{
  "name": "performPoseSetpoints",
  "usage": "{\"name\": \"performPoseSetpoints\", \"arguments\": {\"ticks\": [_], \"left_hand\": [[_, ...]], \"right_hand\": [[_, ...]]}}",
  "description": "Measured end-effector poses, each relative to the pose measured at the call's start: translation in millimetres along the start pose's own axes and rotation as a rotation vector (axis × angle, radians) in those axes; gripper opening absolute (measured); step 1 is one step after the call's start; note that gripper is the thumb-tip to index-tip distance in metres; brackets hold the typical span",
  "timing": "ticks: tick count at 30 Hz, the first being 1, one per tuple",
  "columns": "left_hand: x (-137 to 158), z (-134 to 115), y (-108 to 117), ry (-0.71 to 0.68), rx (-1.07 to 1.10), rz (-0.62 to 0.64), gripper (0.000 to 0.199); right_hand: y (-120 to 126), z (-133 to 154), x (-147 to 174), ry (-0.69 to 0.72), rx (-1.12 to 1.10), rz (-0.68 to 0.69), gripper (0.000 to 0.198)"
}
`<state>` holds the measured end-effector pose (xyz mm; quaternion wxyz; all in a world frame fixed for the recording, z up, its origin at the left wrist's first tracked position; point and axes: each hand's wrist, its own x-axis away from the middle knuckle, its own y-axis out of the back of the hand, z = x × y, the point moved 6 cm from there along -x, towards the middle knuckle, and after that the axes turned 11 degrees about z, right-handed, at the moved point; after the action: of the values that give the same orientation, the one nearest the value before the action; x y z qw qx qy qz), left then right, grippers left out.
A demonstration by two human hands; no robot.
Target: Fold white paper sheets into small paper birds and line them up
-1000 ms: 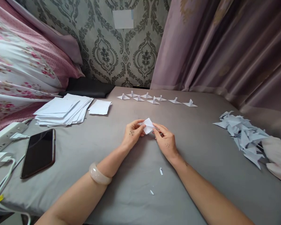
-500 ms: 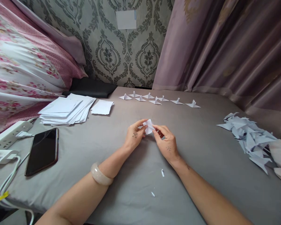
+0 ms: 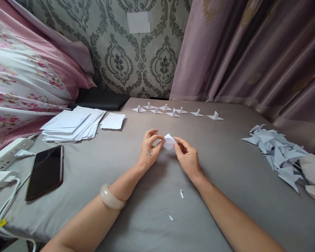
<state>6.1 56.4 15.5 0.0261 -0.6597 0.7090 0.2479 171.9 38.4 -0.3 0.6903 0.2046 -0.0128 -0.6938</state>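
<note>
Between my two hands is a small piece of folded white paper (image 3: pixel 169 142), raised above the grey cloth with one corner pointing away from me. My left hand (image 3: pixel 150 148) pinches its left corner between thumb and forefinger, the other fingers loosely curled. On the opposite side, my right hand (image 3: pixel 187 155) grips the right corner with thumb and fingertips. Beyond my hands, several folded paper figures (image 3: pixel 174 113) with upright tabs stand in loose rows. Two tiny paper scraps (image 3: pixel 182 194) lie nearer to me.
At left are a stack of white paper (image 3: pixel 70 126), a smaller pile of paper squares (image 3: pixel 113 121), a phone (image 3: pixel 45 172) and a power strip (image 3: pixel 9 154) with cables. A heap of folded paper pieces (image 3: pixel 280 152) lies at right, beside pale fabric (image 3: pixel 313 178).
The folded paper has been turned and now shows a flatter, diamond-like face. My hands have moved slightly apart, and my left fingers have lifted a little. The view has shifted slightly.
</note>
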Motion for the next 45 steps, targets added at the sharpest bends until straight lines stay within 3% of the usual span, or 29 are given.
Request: {"name": "performPoseSetpoints", "arguments": {"ticks": [3,6,10,14,18,24,30,36,38,42,45], "left_hand": [[0.3,-18.7,5.6,-0.065,-0.041,-0.016,0.007],[0.4,-23.5,6.2,-0.041,0.021,-0.002,0.007],[-0.1,-3.9,-0.4,0.149,0.384,0.024,0.018],[0.2,13.3,-6.3,0.290,0.663,0.017,0.028],[2.1,23.1,-9.3,0.397,0.734,0.005,0.032],[5.3,21.6,-15.8,0.412,0.717,0.040,0.034],[7.9,13.5,-24.0,0.445,0.695,0.126,0.037],[17.9,13.4,-46.2,0.704,0.920,0.381,0.026],[19.9,11.7,-50.9,0.717,0.951,0.453,0.027],[23.0,9.8,-54.2,0.710,0.929,0.515,0.025],[24.7,9.9,-55.2,0.710,0.912,0.544,0.022]], "right_hand": [[-1.4,5.0,-1.1,0.032,0.000,0.069,0.026],[-1.4,9.8,-1.3,0.045,0.034,0.109,0.033],[-2.1,11.8,0.1,0.013,0.039,0.173,0.048],[-2.4,12.1,0.9,-0.049,-0.082,0.222,0.051],[-7.5,13.2,0.2,-0.113,-0.205,0.276,0.041],[-18.7,13.0,0.2,-0.149,-0.316,0.304,0.031],[-20.0,12.5,-0.9,-0.141,-0.361,0.294,0.029],[-19.6,12.3,-1.8,-0.129,-0.350,0.291,0.033],[-21.0,7.4,-1.9,-0.154,-0.345,0.271,0.035],[-16.7,-4.4,-2.6,-0.206,-0.276,0.106,0.047],[-19.9,-7.8,-3.8,-0.231,-0.337,0.134,0.048]]}}
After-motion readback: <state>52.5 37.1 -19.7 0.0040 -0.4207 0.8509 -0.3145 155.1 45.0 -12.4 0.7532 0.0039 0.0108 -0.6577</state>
